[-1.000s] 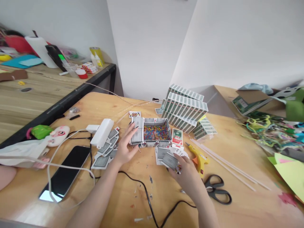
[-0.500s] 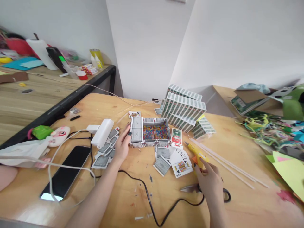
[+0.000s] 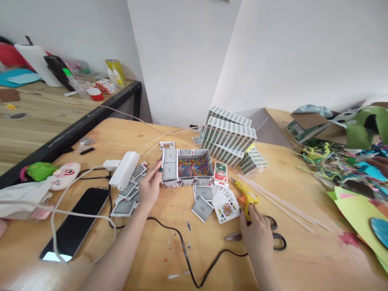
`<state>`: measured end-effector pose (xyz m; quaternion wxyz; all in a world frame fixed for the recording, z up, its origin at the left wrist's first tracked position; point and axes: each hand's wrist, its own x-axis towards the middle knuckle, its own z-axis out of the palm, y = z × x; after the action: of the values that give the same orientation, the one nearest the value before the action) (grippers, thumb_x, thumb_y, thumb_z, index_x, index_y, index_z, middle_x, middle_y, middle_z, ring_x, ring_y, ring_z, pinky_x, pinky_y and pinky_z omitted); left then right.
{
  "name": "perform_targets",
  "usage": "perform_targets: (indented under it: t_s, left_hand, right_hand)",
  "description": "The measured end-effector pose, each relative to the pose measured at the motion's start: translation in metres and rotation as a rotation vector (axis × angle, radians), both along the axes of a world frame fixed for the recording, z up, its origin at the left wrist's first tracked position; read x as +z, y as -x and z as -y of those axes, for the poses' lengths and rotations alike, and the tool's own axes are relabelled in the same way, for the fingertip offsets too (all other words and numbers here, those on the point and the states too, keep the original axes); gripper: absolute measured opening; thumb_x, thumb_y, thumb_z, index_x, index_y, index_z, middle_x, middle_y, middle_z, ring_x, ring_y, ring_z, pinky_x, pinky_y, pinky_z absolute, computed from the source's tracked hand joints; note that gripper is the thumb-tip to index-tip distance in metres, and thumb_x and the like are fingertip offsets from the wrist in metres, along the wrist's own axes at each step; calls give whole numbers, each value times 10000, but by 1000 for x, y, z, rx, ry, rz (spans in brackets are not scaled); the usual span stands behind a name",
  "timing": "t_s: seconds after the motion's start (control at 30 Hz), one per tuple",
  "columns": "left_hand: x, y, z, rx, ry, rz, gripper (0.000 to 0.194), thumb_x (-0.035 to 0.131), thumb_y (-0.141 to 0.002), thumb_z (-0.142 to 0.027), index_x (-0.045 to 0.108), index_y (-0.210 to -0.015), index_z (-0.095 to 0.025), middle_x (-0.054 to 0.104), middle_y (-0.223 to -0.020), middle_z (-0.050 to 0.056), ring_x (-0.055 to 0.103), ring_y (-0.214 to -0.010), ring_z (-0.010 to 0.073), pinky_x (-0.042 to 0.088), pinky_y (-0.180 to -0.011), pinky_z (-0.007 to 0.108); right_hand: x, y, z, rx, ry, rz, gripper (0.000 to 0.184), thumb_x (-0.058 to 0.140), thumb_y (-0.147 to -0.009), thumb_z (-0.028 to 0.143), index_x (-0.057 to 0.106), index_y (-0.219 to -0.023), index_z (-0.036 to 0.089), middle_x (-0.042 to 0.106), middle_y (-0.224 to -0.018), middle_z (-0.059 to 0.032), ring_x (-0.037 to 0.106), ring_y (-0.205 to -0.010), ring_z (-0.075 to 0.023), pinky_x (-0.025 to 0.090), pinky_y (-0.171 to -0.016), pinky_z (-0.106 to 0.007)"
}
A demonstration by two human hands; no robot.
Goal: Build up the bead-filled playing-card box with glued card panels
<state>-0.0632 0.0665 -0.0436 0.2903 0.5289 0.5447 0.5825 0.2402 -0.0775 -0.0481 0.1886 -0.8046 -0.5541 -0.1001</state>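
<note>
An open box covered in grey-backed playing cards [image 3: 170, 165] stands mid-table, with small multicoloured bits [image 3: 194, 167] on its inside floor. My left hand [image 3: 150, 185] grips the box's left end, thumb at the near side and fingertips behind the edge. A yellow hot glue gun [image 3: 246, 191] lies on the table, nozzle pointing up and left. Around its handle close the fingers of my right hand [image 3: 257, 231]; part of the handle is hidden. Scissors [image 3: 279, 241] lie partly under that hand. Fanned playing cards [image 3: 226, 208] and a red-and-green card pack [image 3: 220, 173] lie between box and gun.
Stacked card packs [image 3: 228, 135] stand behind the box. Clear glue sticks [image 3: 281, 200] lie to the right. A black cord [image 3: 182, 238] loops across the front. At left are a phone [image 3: 75, 222], a white power adapter [image 3: 124, 169] and loose cards [image 3: 125, 205].
The whole view has shifted, so things sit further left. My right hand has slid slightly down the glue gun's handle, uncovering more of the scissors' loops. My left hand stays at the box.
</note>
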Motion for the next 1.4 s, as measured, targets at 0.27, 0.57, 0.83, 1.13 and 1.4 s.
perform_targets:
  t_s: [0.27,0.57,0.83,1.13,1.4]
  left_hand:
    - [-2,1,2,33,-55,-56,323,525,-827,-317,656,-1089,-182,647,-1168,66,592,-1100,220,447,-994,414]
    - [-3,1,4,56,-74,-124,310,504,-841,-316,658,-1080,-192,661,-1140,63,600,-1085,216,463,-970,394]
    - [9,-4,8,77,-144,-171,322,420,-896,-333,661,-1047,-182,654,-1132,75,580,-1094,216,438,-971,380]
    - [21,-2,18,166,-318,-344,261,411,-891,-292,632,-988,-192,638,-1010,73,558,-1015,208,419,-931,380]
    - [31,-10,36,-13,-477,-443,194,455,-837,-153,629,-923,-165,635,-797,61,569,-743,165,442,-684,296]
  right_hand:
    - [-7,8,8,-109,-141,-9,474,378,-895,489,663,-980,119,699,-967,-167,658,-833,-269,499,-732,-363]
    - [-19,5,9,-71,-168,25,492,354,-914,467,711,-813,143,703,-1011,-150,669,-841,-263,509,-783,-380]
    - [2,28,-1,-23,-361,2,378,475,-875,435,671,-947,120,698,-972,-143,630,-905,-255,483,-841,-377]
    - [38,88,-40,520,123,-95,496,701,-699,277,555,-1158,165,625,-1106,-113,517,-997,-305,443,-842,-438]
    - [38,87,-72,316,-44,-336,348,556,-776,264,510,-1109,176,581,-1064,-126,594,-894,-271,481,-695,-374]
